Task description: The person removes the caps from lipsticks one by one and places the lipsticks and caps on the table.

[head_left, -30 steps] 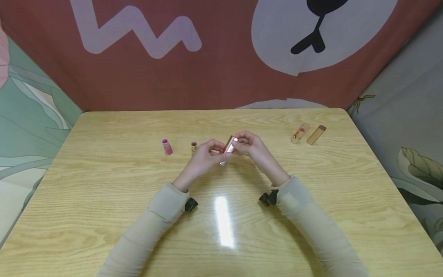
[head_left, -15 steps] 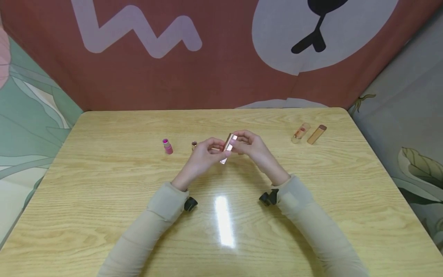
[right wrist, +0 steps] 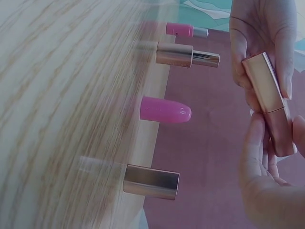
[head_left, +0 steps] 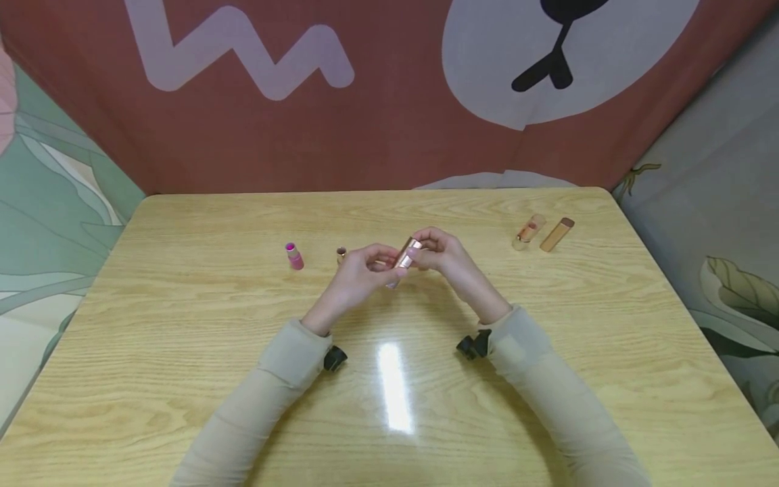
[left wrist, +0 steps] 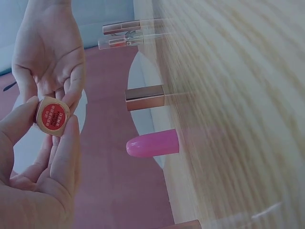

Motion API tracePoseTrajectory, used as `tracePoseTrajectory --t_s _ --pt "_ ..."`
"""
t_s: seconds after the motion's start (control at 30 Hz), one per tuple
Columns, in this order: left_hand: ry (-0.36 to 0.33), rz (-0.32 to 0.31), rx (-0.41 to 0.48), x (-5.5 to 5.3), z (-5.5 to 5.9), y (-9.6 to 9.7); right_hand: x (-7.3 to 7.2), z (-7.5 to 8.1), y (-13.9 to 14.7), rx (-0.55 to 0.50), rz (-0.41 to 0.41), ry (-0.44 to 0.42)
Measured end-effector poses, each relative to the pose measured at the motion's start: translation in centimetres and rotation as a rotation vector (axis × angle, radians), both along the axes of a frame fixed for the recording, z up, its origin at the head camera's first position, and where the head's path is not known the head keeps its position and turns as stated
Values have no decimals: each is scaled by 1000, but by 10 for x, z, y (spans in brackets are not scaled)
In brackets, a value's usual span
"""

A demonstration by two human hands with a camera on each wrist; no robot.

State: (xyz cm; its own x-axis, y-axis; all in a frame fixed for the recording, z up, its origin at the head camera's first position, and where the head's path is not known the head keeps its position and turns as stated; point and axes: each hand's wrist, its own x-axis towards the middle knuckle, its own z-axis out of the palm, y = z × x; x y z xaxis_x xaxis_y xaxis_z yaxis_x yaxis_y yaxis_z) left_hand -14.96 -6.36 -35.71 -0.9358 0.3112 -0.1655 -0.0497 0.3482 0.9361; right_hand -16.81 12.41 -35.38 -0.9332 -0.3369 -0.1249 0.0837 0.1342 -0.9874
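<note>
A rose-gold lipstick tube [head_left: 407,256] is held in the air between both hands, tilted, with a seam across its middle in the right wrist view. My left hand [head_left: 359,277] pinches its lower end, whose round red label [left wrist: 53,117] faces the left wrist camera. The fingers of my right hand [head_left: 449,262] grip the other end. Behind the hands stand a pink cap [right wrist: 165,110] and a rose-gold cap [right wrist: 151,182], both upright on the table. Left of them is an uncapped rose-gold lipstick base [right wrist: 175,55], partly hidden by my left hand in the head view.
A pink lipstick base [head_left: 295,257] without a cap stands farther left on the wooden table [head_left: 182,304]. Toward the back right stand a clear-capped lipstick [head_left: 529,232] and a copper-coloured tube [head_left: 556,235]. A red cloth [head_left: 389,149] hangs behind the table.
Both hands keep their hold on the lipstick tube in nearly the same place. Its upper end has tipped slightly to the right over the last half second.
</note>
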Motion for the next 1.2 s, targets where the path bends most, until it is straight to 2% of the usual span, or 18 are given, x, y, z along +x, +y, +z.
tracePoseTrajectory --t_s 0.27,0.6,0.87,1.03,1.2 --pt "16 -20 -5 0 -1 -1 0 1 0 -31 -22 -17" --pt "19 -50 -28 -1 -9 -2 -3 0 6 -18 -134 39" --pt "9 -19 -12 -2 -11 -4 -8 1 11 -1 -183 17" --pt "-24 8 -20 -1 -7 -6 -8 3 15 30 -183 24" --pt "-29 30 18 -3 -4 -10 -10 3 18 55 -192 36"
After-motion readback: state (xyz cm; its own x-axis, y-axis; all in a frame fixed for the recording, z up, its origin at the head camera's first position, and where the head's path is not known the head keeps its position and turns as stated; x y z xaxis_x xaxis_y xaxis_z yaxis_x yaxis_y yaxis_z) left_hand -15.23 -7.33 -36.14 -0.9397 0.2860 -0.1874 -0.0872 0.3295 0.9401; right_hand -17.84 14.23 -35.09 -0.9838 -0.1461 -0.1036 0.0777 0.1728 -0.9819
